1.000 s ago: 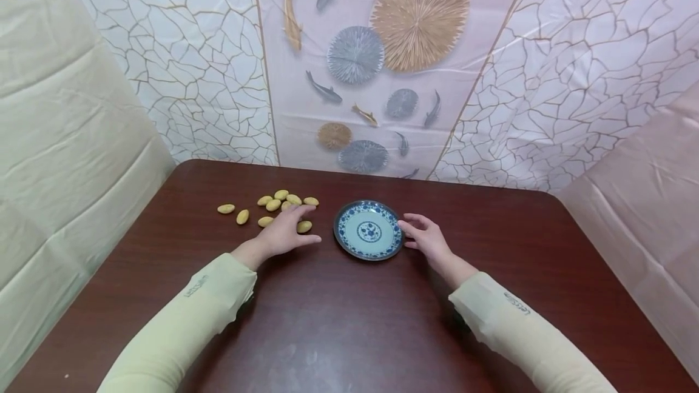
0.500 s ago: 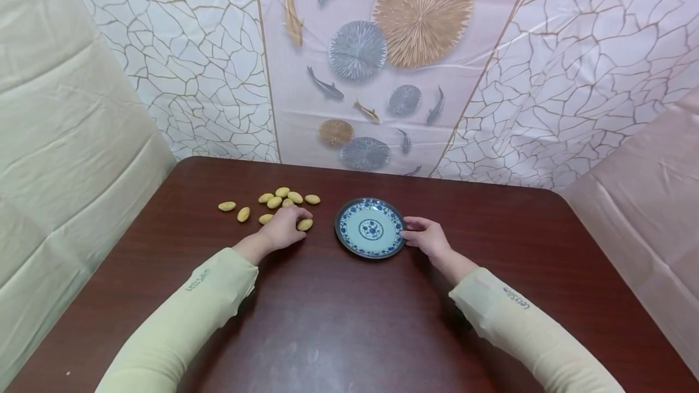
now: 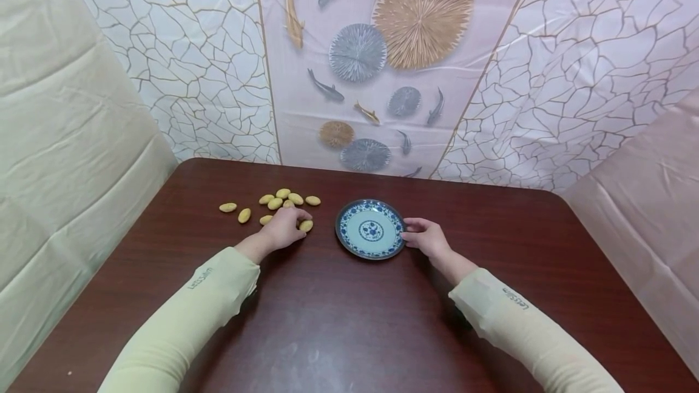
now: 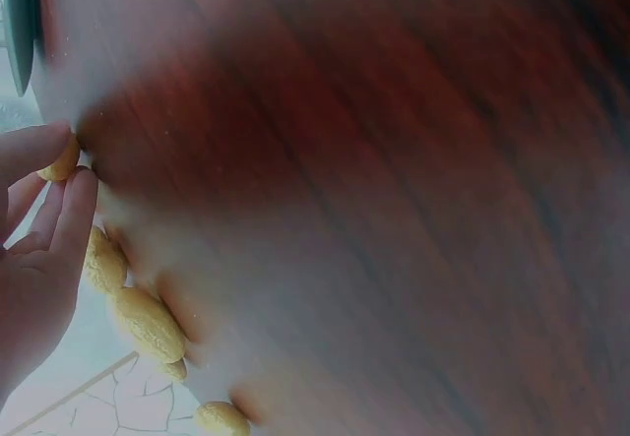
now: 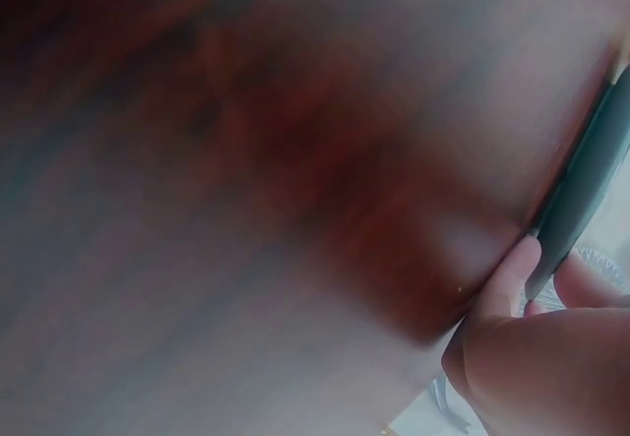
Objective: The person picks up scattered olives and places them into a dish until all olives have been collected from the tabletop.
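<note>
My left hand (image 3: 282, 227) pinches a small yellow oval piece (image 3: 306, 226) between thumb and fingers, down at the tabletop. In the left wrist view that held piece (image 4: 61, 162) shows between the fingertips, its kind unclear. Several more yellow ovals (image 3: 275, 204) with bumpy skins lie loosely grouped behind and left of this hand, which hides part of the group. A round blue-and-white plate (image 3: 372, 230) with a flower pattern and dark rim lies flat to the right. My right hand (image 3: 430, 240) grips the plate's right edge; in the right wrist view, thumb and finger sit on either side of the rim (image 5: 588, 175).
The dark red-brown wooden table (image 3: 327, 320) has rounded far corners. Behind it hangs a patterned cloth (image 3: 360, 102) with fish and lily-pad shapes. Pale fabric walls (image 3: 65, 168) stand on both sides. Two yellow ovals (image 3: 227, 207) lie apart at the group's left.
My left thumb and fingers, spread wide a second ago, have closed on the yellow oval. My right fingers have closed on the plate's rim. The plate and loose pieces stay where they were.
</note>
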{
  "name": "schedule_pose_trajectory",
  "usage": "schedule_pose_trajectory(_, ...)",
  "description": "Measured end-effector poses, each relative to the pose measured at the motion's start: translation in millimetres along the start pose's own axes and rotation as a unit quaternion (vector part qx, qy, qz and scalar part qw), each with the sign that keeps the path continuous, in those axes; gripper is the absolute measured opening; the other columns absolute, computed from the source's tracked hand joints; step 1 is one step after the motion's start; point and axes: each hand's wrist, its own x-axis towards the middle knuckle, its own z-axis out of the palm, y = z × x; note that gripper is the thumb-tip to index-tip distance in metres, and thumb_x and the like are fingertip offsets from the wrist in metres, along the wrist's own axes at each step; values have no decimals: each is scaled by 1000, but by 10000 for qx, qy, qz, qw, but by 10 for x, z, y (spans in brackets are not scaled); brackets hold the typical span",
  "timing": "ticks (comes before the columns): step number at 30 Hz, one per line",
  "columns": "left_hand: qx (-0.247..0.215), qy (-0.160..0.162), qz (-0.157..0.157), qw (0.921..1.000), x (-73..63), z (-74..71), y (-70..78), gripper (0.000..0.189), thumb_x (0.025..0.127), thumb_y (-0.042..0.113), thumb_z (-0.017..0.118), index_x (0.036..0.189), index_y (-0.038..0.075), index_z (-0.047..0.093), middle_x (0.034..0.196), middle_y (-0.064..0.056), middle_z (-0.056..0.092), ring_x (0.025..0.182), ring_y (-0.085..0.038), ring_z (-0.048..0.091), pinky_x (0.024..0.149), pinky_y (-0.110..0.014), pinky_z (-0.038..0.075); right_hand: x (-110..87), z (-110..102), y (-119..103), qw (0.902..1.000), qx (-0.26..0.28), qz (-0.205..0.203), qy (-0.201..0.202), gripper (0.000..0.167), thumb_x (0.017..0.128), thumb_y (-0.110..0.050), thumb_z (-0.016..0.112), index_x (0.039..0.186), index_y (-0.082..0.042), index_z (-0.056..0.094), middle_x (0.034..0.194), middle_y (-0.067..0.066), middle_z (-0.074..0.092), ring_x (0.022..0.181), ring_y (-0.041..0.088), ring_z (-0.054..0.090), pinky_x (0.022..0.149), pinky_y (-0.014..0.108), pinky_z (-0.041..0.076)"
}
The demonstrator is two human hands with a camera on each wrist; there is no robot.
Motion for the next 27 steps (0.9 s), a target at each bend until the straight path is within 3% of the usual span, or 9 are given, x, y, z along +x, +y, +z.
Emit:
schedule_pose_trajectory(6, -187, -3, -70, 9998, -19, -17, 1, 34, 82, 0, 66, 115, -5, 62, 111, -17, 66, 100, -28, 61, 86, -39, 51, 22, -1, 14, 9998, -155, 94, 1, 43, 88, -3, 62, 130, 1, 52, 112, 18, 53, 84, 13, 61, 83, 32, 55)
schedule_pose_trajectory(12, -921, 149, -334, 9951, 8, -46, 41, 34, 83, 4, 67, 115, -4, 62, 110, -18, 66, 98, -26, 62, 85, -38, 51, 32, -3, 23, 9998, -168, 137, 0, 43, 88, -2, 61, 130, 2, 51, 109, 16, 53, 79, 9, 60, 81, 31, 55)
schedule_pose_trajectory(18, -1787, 311, -768, 9804, 44, -73, 104, 35, 85, 8, 66, 118, -1, 61, 115, -17, 64, 104, -26, 61, 88, -37, 51, 33, -4, 10, 9997, -223, 140, -10, 43, 89, -3, 61, 130, 1, 51, 110, 16, 54, 80, 10, 59, 81, 30, 55)
schedule_pose_trajectory(23, -2391, 345, -909, 9661, 86, -77, 167, 39, 86, 11, 65, 122, -2, 58, 122, -18, 61, 109, -27, 60, 90, -35, 51, 43, -6, 5, 9997, -203, 143, 10, 43, 88, -2, 61, 130, 2, 51, 111, 18, 53, 80, 10, 60, 80, 30, 56)
schedule_pose_trajectory(27, -2904, 285, -1070, 9505, 123, -66, 228, 40, 87, 12, 65, 124, 0, 58, 123, -17, 61, 110, -25, 59, 89, -33, 51, 48, -5, 1, 9996, -228, 150, -12, 43, 88, -2, 61, 130, 1, 51, 113, 18, 53, 83, 12, 59, 80, 30, 55)
